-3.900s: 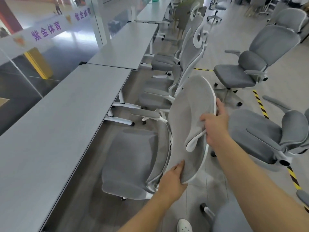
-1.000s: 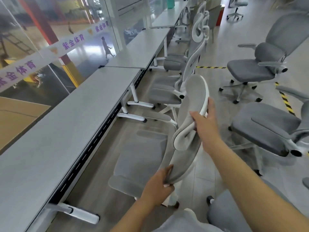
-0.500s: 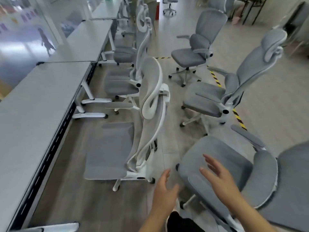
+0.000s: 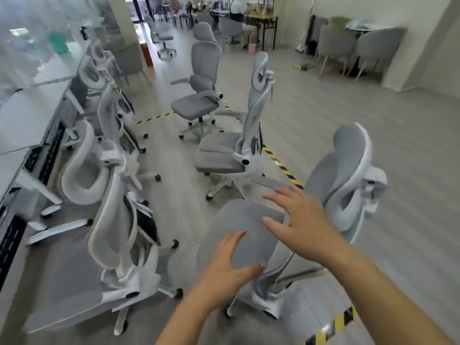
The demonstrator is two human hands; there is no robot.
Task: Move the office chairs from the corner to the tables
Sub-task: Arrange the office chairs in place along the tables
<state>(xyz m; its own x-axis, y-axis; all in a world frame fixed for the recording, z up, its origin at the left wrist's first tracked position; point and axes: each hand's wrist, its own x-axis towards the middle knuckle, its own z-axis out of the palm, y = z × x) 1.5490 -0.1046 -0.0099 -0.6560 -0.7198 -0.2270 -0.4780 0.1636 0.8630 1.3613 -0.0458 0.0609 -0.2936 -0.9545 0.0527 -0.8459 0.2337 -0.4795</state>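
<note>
Hands: left (image 4: 227, 268), right (image 4: 300, 224) spread, empty, over nearest chair (image 4: 245, 235); bare floor (image 4: 410, 195) rightward; tables (image 4: 22, 120) left.

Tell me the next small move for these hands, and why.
Probably close both hands on the nearest chair. The left hand and right hand hover open over its grey seat, gripping nothing, while this chair stands apart from the tables at left.

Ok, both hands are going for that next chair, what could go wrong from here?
Neither hand has a grip yet: left hand and right hand hover open over the nearest chair, which may roll away when touched. The lane is tight: its base could snag the chair parked at the table or the loose chair ahead.
</note>
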